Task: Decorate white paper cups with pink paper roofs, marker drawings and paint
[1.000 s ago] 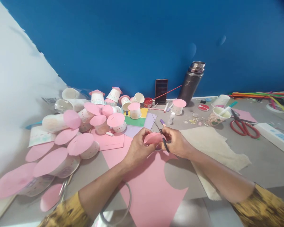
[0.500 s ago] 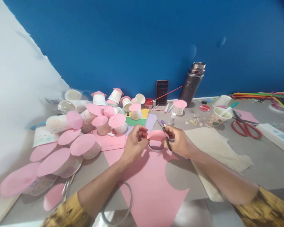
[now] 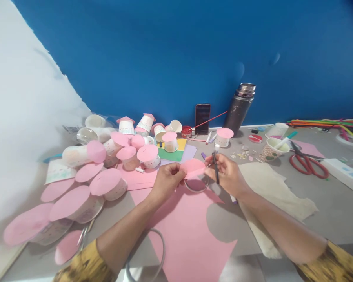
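Note:
My left hand (image 3: 166, 181) pinches the left edge of a small pink paper disc (image 3: 193, 167), held just above the table. My right hand (image 3: 230, 174) is closed round a pair of small black scissors (image 3: 215, 167), whose blades stand nearly upright at the disc's right edge. Under both hands lies a large pink paper sheet (image 3: 191, 231) with a round piece cut out of its right side. A clear ring (image 3: 196, 185) lies on the sheet just below the disc.
A heap of paper cups with pink disc lids (image 3: 106, 164) fills the left of the table. A steel flask (image 3: 239, 107), a phone (image 3: 202, 117), red scissors (image 3: 307, 164), a patterned cup (image 3: 273, 149) and a beige cloth (image 3: 278, 192) lie behind and to the right.
The scissors have swung from lying across the disc to nearly upright at its right edge. Both hands rose slightly, uncovering the clear ring beneath.

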Demonstrator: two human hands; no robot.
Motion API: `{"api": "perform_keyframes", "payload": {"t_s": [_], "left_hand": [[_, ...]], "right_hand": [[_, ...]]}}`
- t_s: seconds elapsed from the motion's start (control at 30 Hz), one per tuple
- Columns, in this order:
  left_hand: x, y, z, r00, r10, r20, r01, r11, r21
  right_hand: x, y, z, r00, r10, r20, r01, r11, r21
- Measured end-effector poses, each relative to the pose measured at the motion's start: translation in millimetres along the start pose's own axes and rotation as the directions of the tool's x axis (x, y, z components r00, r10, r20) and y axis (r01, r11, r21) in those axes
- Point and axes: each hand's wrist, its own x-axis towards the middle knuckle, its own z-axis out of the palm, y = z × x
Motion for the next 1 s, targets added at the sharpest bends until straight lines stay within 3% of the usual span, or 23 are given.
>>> {"api": "perform_keyframes", "payload": {"t_s": [0.1, 0.17, 0.33, 0.47, 0.6, 0.73, 1.0], "left_hand": [[-2, -1, 2, 0.996, 0.080, -0.049, -0.079, 0.997, 0.023], [-5, -2, 4, 0.992, 0.117, -0.048, -0.116, 0.993, 0.032], [-5, -3, 7, 0.997, 0.068, 0.036, -0.069, 0.997, 0.042], [-1, -4, 4, 0.992, -0.007, 0.124, 0.013, 0.999, -0.047], [3, 2, 0, 0.999, -0.015, -0.048, 0.010, 0.994, -0.110], [7, 10, -8, 0.975, 0.019, -0.220, -0.063, 0.979, -0.193], [10, 12, -14, 0.940, 0.009, -0.340, -0.105, 0.959, -0.264]], "right_hand": [[6, 0, -1, 0.982, 0.186, 0.007, -0.185, 0.971, 0.153], [7, 2, 0, 0.968, 0.245, 0.045, -0.249, 0.949, 0.194], [3, 6, 5, 0.979, 0.186, 0.080, -0.199, 0.960, 0.195], [1, 3, 5, 0.984, 0.159, 0.075, -0.168, 0.975, 0.144], [1, -2, 1, 0.980, 0.152, 0.129, -0.162, 0.984, 0.068], [-1, 0, -3, 0.959, 0.153, 0.239, -0.150, 0.988, -0.029], [-7, 9, 1, 0.837, 0.219, 0.501, -0.214, 0.974, -0.068]]}}
